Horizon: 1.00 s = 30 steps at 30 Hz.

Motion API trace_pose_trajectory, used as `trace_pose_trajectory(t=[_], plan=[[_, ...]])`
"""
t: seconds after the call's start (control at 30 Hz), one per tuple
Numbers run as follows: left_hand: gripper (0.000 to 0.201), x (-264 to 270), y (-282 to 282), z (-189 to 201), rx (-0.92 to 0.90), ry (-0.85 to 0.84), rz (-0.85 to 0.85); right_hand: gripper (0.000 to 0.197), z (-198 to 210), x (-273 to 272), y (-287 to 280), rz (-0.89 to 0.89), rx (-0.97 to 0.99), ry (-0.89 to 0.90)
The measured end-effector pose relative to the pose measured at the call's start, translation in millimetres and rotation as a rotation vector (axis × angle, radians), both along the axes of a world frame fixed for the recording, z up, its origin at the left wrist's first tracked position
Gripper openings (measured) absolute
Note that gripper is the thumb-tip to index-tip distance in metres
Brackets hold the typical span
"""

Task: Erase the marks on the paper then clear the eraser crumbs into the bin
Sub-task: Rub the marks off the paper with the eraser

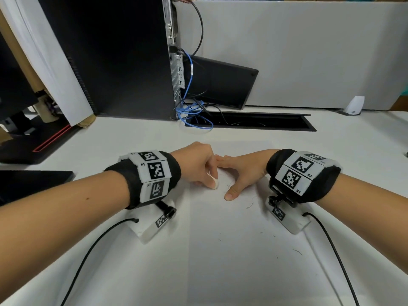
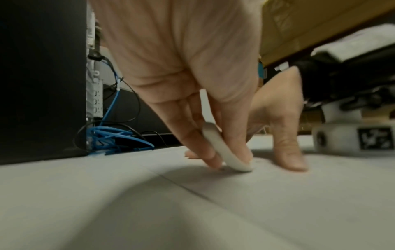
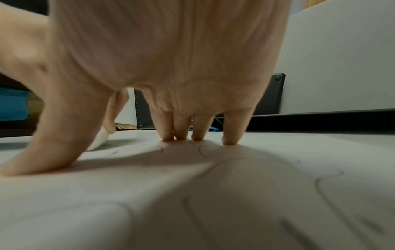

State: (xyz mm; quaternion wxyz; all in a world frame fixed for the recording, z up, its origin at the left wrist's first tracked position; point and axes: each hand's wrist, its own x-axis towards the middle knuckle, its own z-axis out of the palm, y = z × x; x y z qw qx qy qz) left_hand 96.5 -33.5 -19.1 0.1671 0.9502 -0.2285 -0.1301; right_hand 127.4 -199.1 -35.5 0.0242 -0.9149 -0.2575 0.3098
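Note:
A white sheet of paper [image 1: 231, 250] lies flat on the desk in front of me. My left hand [image 1: 198, 166] pinches a flat white eraser [image 1: 214, 183] and presses its lower end onto the paper near the sheet's top left; the eraser [image 2: 226, 152] sits between thumb and fingers. My right hand [image 1: 238, 171] lies spread on the paper just right of it, its fingertips [image 3: 198, 137] and thumb pressing the sheet down. Thin dark eraser crumbs [image 1: 250, 205] are scattered over the sheet. Faint curved pencil marks [image 3: 329, 177] show under the right wrist. No bin is in view.
A black computer tower [image 1: 114, 56] with blue cables [image 1: 194, 111] stands at the back left. Behind the paper runs a black cable slot [image 1: 265, 123] and a leaning dark panel [image 1: 223, 82]. A grey partition [image 1: 309, 51] closes the back. Wrist-camera cables [image 1: 335, 250] trail toward me.

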Motion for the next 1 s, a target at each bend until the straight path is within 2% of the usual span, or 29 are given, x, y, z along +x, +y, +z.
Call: trace_pose_trajectory(t=[0.17, 0.33, 0.5, 0.63, 0.8, 0.93, 1.0], plan=[[0.021, 14, 0, 1, -0.006, -0.130, 0.110, 0.109, 1, -1, 1, -0.013, 0.013, -0.005], [0.019, 3, 1, -7, -0.096, -0.037, 0.037, 0.109, -1, 1, 0, -0.014, 0.011, -0.004], [0.019, 18, 0, -5, -0.052, -0.129, 0.136, 0.109, 1, -1, 0, -0.026, 0.008, -0.005], [0.017, 6, 4, -5, -0.081, 0.019, 0.019, 0.109, 1, -1, 1, -0.026, -0.006, -0.010], [0.021, 17, 6, -5, -0.029, -0.114, 0.135, 0.107, 4, -4, 1, -0.030, -0.022, -0.030], [0.015, 3, 1, -3, -0.053, 0.035, -0.012, 0.108, 3, -2, 1, -0.025, -0.011, -0.021], [0.016, 7, -1, -3, -0.030, -0.013, 0.013, 0.110, 2, 0, 1, -0.021, -0.003, -0.014]])
